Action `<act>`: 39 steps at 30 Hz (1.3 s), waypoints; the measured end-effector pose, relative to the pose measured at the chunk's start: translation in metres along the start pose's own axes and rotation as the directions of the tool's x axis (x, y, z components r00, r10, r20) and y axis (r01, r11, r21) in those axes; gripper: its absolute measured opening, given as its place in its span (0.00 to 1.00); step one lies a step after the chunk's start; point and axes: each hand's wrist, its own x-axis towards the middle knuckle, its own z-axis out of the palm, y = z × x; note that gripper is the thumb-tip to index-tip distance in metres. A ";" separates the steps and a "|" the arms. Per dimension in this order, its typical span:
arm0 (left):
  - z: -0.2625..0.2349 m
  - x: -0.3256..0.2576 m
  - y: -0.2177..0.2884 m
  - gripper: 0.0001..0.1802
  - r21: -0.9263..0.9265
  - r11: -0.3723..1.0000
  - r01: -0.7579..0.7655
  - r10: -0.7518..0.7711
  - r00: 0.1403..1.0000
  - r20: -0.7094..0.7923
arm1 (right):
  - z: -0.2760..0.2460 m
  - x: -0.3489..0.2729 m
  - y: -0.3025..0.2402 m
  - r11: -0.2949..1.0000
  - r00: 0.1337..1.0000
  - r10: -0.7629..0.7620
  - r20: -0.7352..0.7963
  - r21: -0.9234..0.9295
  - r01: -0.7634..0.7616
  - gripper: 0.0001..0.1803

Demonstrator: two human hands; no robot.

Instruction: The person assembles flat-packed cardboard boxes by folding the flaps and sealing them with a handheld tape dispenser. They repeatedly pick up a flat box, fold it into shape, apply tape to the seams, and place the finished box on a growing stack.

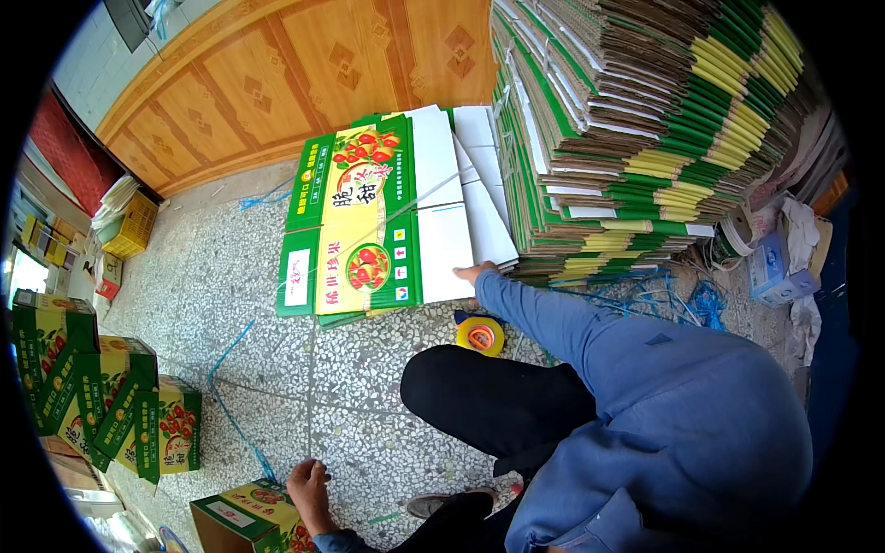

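My right hand [475,273] reaches forward, its fingers closed on the near right edge of a flattened carton [406,230] by its white flaps. This carton lies on a low pile of others on the floor, printed green and yellow with red fruit. My left hand [310,488] is low on the left, fingers loosely curled and apart, with nothing visible in them. Beside it stands a folded-up carton [249,511] of the same print, partly cut off by the picture's rim. A yellow roll of tape [480,336] with a dark blue part lies on the floor near my knee.
A tall stack of flattened cartons [627,138] rises at the right, next to a wooden panelled front [304,83]. Several made-up cartons [111,396] stand at the left. Blue strapping [705,302] lies in a tangle on the speckled floor. A yellow crate [129,226] is farther left.
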 end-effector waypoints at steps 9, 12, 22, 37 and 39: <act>0.004 -0.008 0.013 0.12 0.012 0.988 -0.153 0.153 0.988 0.009 | 0.040 0.007 -0.067 0.807 0.779 -0.591 0.210 0.130 0.577 0.22; -0.035 -0.037 0.003 0.12 -0.025 0.987 -0.157 0.155 0.986 -0.064 | 0.093 -0.110 -0.099 0.858 0.806 -0.509 0.302 0.108 0.501 0.21; -0.011 -0.038 0.011 0.21 -0.314 0.946 -0.084 0.073 0.996 -0.047 | 0.062 -0.303 -0.061 0.206 0.363 -0.707 0.607 -0.314 0.927 0.23; -0.057 -0.039 -0.005 0.41 -0.730 0.682 0.034 -0.275 0.937 -0.213 | 0.109 -0.402 0.063 -0.255 -0.004 0.005 1.000 0.005 0.967 0.22; -0.069 -0.041 -0.012 0.39 -0.765 0.644 0.006 -0.293 0.926 -0.239 | 0.143 -0.392 0.071 -0.065 -0.119 -0.001 0.993 0.119 0.991 0.31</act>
